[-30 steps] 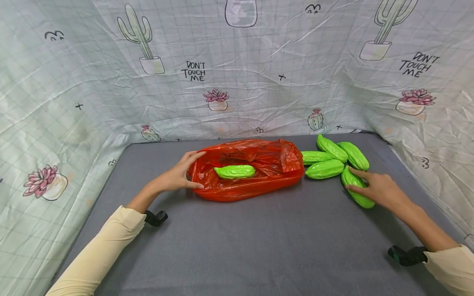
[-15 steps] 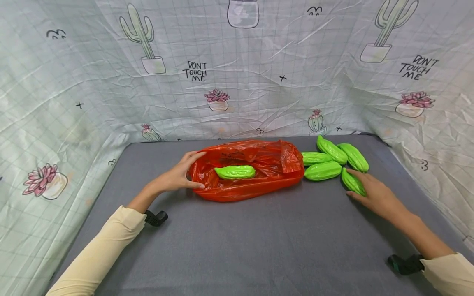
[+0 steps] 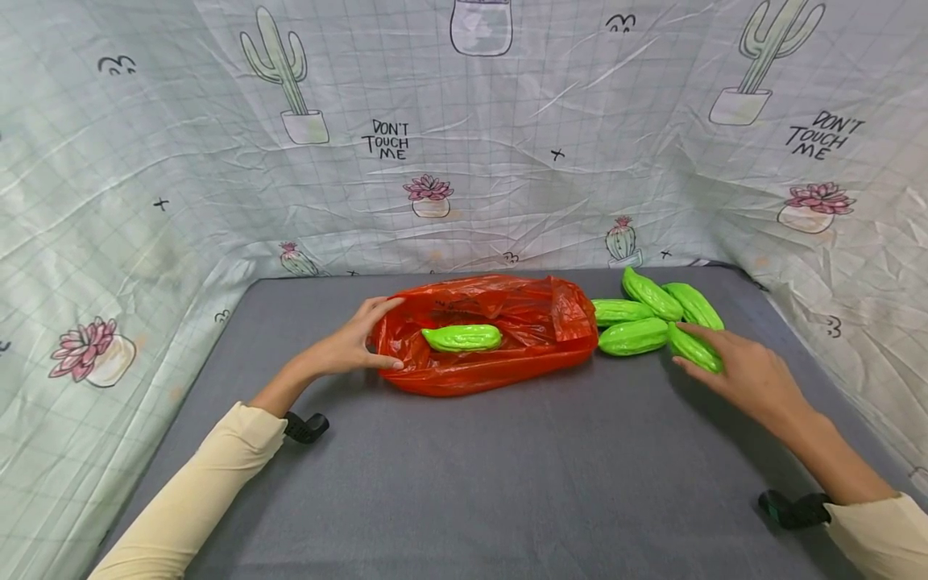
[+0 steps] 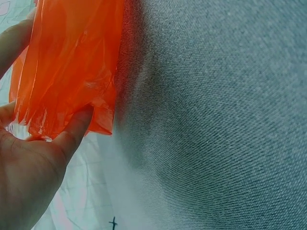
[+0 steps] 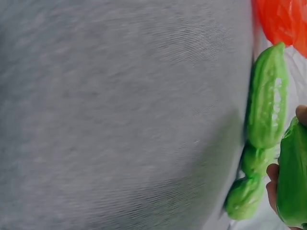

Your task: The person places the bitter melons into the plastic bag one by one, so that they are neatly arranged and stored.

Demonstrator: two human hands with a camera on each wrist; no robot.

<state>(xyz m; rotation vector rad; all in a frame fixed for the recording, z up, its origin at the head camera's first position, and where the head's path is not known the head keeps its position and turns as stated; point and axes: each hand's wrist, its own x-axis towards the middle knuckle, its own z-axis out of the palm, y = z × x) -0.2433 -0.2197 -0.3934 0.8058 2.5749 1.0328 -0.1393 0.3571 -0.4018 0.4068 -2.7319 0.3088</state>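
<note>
A red plastic bag lies with its mouth open, and one bright green bitter melon rests inside. At its left end my left hand holds the rim; in the left wrist view the thumb lies against the outside of the bag. My right hand grips another bitter melon between thumb and fingers. In the right wrist view this held bitter melon appears raised, with part of the hand out of frame. Beside it lie several more bitter melons, right of the bag.
The grey cloth-covered table extends in front of both hands. A patterned cloth backdrop closes off the back and sides. Black straps with camera mounts sit on the wrists.
My right hand has closed round the nearest bitter melon and lifted it, shifting it slightly away from me. The left hand and the bag have stayed in place.
</note>
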